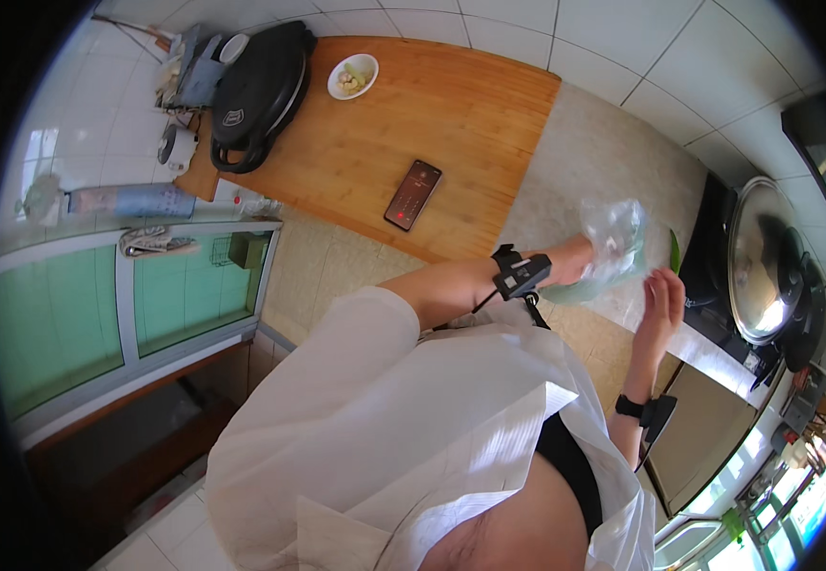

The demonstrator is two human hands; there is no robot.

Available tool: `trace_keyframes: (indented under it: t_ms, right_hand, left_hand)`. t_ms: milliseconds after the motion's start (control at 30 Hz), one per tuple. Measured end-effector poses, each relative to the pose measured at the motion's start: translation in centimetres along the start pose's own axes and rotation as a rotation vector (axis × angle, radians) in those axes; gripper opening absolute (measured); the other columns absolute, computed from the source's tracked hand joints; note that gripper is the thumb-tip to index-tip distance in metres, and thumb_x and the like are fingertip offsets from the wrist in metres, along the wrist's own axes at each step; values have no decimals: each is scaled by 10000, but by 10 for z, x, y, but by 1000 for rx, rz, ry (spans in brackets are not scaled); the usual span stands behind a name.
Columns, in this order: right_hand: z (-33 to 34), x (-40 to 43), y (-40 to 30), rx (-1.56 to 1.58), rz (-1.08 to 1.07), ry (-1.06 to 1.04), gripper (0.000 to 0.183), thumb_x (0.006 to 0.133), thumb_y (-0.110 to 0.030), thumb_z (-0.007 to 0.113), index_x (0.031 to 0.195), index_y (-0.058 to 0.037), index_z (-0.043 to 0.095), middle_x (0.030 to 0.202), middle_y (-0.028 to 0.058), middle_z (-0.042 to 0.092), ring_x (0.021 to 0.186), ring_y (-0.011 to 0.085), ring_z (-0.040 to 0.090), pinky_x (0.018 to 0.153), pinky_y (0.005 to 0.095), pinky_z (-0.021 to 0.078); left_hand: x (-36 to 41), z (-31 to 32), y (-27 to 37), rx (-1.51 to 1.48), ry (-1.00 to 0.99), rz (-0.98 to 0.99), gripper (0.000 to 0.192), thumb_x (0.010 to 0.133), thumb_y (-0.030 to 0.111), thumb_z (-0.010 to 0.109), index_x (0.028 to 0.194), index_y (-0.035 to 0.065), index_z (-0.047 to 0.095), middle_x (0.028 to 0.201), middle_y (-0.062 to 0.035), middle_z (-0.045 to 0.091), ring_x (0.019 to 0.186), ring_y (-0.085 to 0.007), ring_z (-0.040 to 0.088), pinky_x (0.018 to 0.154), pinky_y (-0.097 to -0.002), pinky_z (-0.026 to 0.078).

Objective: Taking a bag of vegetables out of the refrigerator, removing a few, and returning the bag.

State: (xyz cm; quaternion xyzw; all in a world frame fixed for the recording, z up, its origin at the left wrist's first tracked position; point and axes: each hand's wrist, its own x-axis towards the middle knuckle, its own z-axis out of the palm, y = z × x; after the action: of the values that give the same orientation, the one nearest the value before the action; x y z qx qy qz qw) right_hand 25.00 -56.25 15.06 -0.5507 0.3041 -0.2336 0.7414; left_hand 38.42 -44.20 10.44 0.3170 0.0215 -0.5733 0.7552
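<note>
My left hand (pixel 574 260) grips a thin clear plastic bag (pixel 613 239) over the grey countertop, with its fingers mostly hidden behind or inside the film. Some pale green shows through the bag's lower part. Close to the bag's right side is my right hand (pixel 661 303), its fingers bent together and their tips near the film. A narrow green piece (pixel 675 250), like a leaf or pod, appears just beyond those fingers. Whether it is held or lies on the counter is unclear.
A phone (pixel 413 195) lies on the wooden board (pixel 470 121), near a white bowl (pixel 352 76) with pale and green pieces. A black electric griddle (pixel 263 93) stands at left. At right, a lidded pan (pixel 763 260) sits on the black cooktop (pixel 705 285). Green-paned sliding panels (pixel 63 328) are at left.
</note>
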Motion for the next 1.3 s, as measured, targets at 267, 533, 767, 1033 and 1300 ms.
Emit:
trace_keyframes:
  t_ms: [267,533,767,1033,1300]
  right_hand:
    - [-65,-22,107,177,500,-392,547,871,-303,581,1327,-85,374,1298,42,459,1188,190,436,997,345,365]
    - [19,-27,114,837,788,-642,477,888,-300,523,1266,-22,436,1178,107,553,1036,234,563,910,390,457]
    - [46,-53,110,691,877,-551,512,845,-400,522,1220,-54,484,1121,117,578,1003,262,574,873,412,479]
    - [85,-81,100,442,782,-533,499,847,-370,571,1231,-71,460,1091,88,582,966,208,579,834,360,488]
    - [202,-136,98,113,820,-871,546,818,-354,635,1205,-6,471,1090,96,573,961,185,568,832,319,473]
  left_hand:
    - [-65,55,19,-375,-177,-251,229,925,214,497,1019,6,510,972,-116,597,886,-212,624,813,-369,541]
    - [-118,24,30,-388,-176,271,253,882,199,546,1067,27,530,1015,-102,604,954,-226,601,877,-388,490]
    - [-188,-60,32,-249,391,527,251,829,99,569,1078,68,549,980,-23,605,884,-144,581,784,-298,483]
    - [-257,-131,19,216,830,781,496,798,68,580,1255,74,390,1154,-56,508,1057,-164,487,911,-308,388]
    - [-345,-161,79,822,691,741,852,740,293,735,1382,41,235,1375,-109,355,1285,-234,321,1058,-372,262]
